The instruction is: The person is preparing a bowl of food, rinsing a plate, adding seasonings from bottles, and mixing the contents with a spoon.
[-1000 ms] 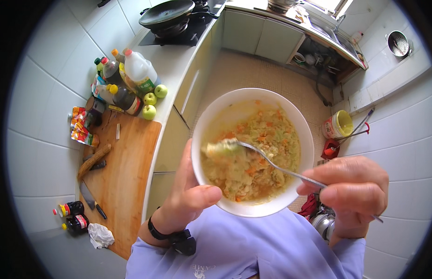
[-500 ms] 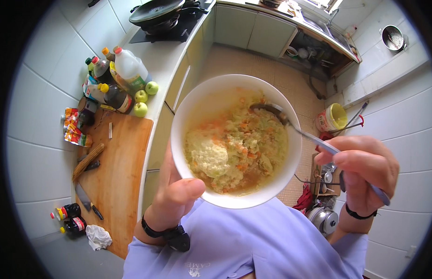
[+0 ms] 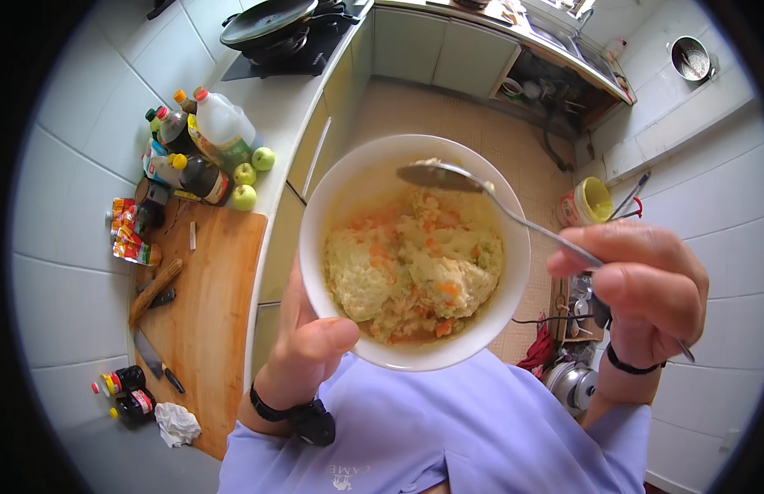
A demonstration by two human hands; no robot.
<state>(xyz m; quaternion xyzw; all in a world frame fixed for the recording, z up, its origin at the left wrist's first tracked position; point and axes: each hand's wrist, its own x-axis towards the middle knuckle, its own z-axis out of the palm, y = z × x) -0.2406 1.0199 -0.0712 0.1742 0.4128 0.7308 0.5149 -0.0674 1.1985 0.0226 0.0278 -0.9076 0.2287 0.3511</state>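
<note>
My left hand (image 3: pixel 316 342) grips a white bowl (image 3: pixel 312 247) from its left side, the thumb over the near rim and the other fingers hidden beneath. Inside lies a soft, pale yellow mash (image 3: pixel 411 276) with orange bits and a little liquid around it. A metal spoon (image 3: pixel 534 225) is pinched by its handle in my right hand (image 3: pixel 645 288), to the right of the bowl. The spoon's head is above the far part of the mash, its back turned up, with bits of food along its edge.
To the left, a wooden cutting board (image 3: pixel 213 321) carries a knife (image 3: pixel 156 356) and a corn-cob-like stick (image 3: pixel 154 292). Several bottles (image 3: pixel 225 132) and green apples (image 3: pixel 244 174) stand beyond it. A lidded pan (image 3: pixel 271 25) rests on the stove. A yellow bucket (image 3: pixel 594 202) is at the right.
The spoon has lifted out of the mash and moved left and away, turning its back up. The mash is reshaped, with a fresh lump on its right side. The bowl has barely moved.
</note>
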